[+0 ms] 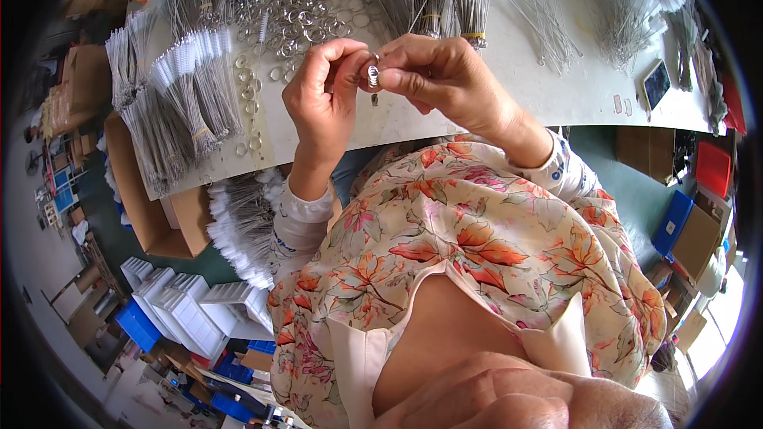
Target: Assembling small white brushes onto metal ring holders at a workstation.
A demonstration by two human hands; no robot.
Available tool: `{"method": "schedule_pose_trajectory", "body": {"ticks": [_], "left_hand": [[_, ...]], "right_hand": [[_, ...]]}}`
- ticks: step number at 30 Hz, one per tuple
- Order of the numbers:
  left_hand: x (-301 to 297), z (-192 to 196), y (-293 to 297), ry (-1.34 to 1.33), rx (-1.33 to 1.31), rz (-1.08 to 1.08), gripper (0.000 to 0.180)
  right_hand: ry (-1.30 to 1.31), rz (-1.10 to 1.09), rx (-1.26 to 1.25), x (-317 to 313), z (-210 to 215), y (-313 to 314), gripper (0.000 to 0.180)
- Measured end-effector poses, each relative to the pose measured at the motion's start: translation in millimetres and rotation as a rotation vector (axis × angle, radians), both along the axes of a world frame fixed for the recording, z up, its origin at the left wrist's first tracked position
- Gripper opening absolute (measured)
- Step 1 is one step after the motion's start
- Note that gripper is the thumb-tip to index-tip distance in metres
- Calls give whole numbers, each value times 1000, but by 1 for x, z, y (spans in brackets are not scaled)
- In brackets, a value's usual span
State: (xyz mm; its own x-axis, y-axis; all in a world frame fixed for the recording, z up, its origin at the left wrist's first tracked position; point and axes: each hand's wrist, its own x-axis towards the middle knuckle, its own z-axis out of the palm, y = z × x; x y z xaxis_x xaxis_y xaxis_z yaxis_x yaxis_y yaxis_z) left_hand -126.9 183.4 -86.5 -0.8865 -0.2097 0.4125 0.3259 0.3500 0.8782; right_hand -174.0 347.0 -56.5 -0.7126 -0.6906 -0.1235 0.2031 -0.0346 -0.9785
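Between my two hands, above the table's near part, is a small shiny metal hose clamp with dark slots across its band. My left hand pinches it from the left with thumb and forefinger. From the right, my right hand grips it between thumb and bent fingers. The fingertips hide part of the clamp. A tiny dark piece shows just below it; whether it is joined to the clamp, I cannot tell. Many loose metal rings lie heaped beyond my hands, and several form a line at the left.
Bundles of wire-handled brushes cover the left of the white table, with more bundles at the back. A phone lies at the right. Below the left edge stand a cardboard box and white plastic bins.
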Motion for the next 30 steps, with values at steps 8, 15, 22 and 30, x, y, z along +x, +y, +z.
{"method": "schedule_pose_trajectory", "body": {"ticks": [8, 15, 22, 30], "left_hand": [[12, 6, -6, -300, 948, -371, 17], [16, 26, -19, -403, 591, -521, 17], [30, 40, -13, 115, -198, -74, 32], [23, 28, -15, 195, -210, -23, 33]], "right_hand": [[905, -164, -51, 15, -7, -2, 13], [1591, -135, 149, 10, -7, 8, 22], [382, -65, -110, 6, 7, -1, 12], [-201, 5, -121, 2, 8, -14, 19]]}}
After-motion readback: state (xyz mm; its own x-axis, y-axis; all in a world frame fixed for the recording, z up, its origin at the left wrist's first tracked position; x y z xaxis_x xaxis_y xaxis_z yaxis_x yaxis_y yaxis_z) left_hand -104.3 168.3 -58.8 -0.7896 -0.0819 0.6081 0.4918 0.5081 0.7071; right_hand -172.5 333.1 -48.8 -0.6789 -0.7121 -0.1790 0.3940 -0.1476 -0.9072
